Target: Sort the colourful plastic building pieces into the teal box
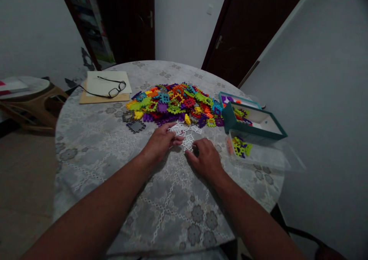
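White lattice-like plastic pieces lie between my hands near the middle of the table. My left hand has its thumb and fingers closed on some more white pieces, a few of which stick out past the fingertips. At the right edge of the white group, my right hand pinches a piece between thumb and curled fingers. Just beyond the hands rises a large heap of colourful interlocking plastic pieces, with a small yellow piece at its near side. Exact shapes of the white pieces are hard to make out.
On the right stand a green-rimmed box, a teal-edged box behind it and a clear plastic container, each with coloured pieces. Eyeglasses rest on paper at back left. A patterned cloth covers the round table.
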{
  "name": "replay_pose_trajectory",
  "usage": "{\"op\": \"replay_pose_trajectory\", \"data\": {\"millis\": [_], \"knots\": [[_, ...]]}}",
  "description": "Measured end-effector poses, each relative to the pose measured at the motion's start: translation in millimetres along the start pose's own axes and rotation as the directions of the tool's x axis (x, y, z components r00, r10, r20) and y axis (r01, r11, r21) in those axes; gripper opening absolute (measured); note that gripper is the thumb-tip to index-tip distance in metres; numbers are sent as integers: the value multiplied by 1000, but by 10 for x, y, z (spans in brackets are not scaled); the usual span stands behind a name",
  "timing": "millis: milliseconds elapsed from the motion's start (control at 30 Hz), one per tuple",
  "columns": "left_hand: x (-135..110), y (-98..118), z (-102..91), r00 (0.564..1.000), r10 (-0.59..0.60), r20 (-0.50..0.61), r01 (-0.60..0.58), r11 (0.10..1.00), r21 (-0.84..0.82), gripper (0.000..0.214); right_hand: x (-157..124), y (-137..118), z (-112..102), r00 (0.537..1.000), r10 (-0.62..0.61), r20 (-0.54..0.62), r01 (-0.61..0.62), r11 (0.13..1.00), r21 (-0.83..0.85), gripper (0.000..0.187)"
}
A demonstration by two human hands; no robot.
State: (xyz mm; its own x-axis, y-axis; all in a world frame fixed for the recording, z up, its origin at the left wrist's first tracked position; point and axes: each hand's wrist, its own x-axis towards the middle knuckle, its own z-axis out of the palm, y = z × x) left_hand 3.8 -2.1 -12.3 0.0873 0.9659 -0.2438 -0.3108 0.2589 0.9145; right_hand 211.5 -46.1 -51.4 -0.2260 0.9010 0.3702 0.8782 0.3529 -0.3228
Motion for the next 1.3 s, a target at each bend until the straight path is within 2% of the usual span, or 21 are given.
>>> {"op": "replay_pose_trajectory", "data": {"millis": [100,267,333,433,567,633,733,867,1000,1133,1300], "knots": [[-5,0,2,1000,-1,-11,1,1000,5,58,16,-58,27,1000,-15,19,16,998,-53,31],[-16,15,9,1000,-2,10,2,1000,25,56,38,-45,49,999,-23,37,25,999,-38,13],[-19,10,9,1000,-1,24,0,1000,25,55,42,-12,49,999,-24,33,25,1000,-10,12],[-28,-4,11,998,-3,61,0,998,59,53,66,63,25,1000,5,26,-8,995,102,22],[-25,-38,7,994,-42,102,26,988,153,56,91,170,-62,994,110,-4,-104,949,296,33],[-17,-67,0,993,-48,106,23,975,223,54,73,183,-114,989,146,15,-140,908,394,35],[-15,-121,-1,990,-18,140,-28,948,317,47,30,109,-172,990,125,66,-141,871,471,35],[-56,-179,31,971,-8,237,-86,920,383,36,22,-75,-179,991,41,126,-95,886,455,32],[-101,-195,57,951,-39,306,-73,935,348,38,59,-148,-146,989,36,141,-94,898,430,28],[-116,-186,60,943,-51,330,-47,958,284,42,73,-138,-135,988,56,141,-108,915,388,28],[-111,-200,76,949,-57,310,-34,959,280,42,72,-150,-133,986,8,167,-70,927,368,28]]}}
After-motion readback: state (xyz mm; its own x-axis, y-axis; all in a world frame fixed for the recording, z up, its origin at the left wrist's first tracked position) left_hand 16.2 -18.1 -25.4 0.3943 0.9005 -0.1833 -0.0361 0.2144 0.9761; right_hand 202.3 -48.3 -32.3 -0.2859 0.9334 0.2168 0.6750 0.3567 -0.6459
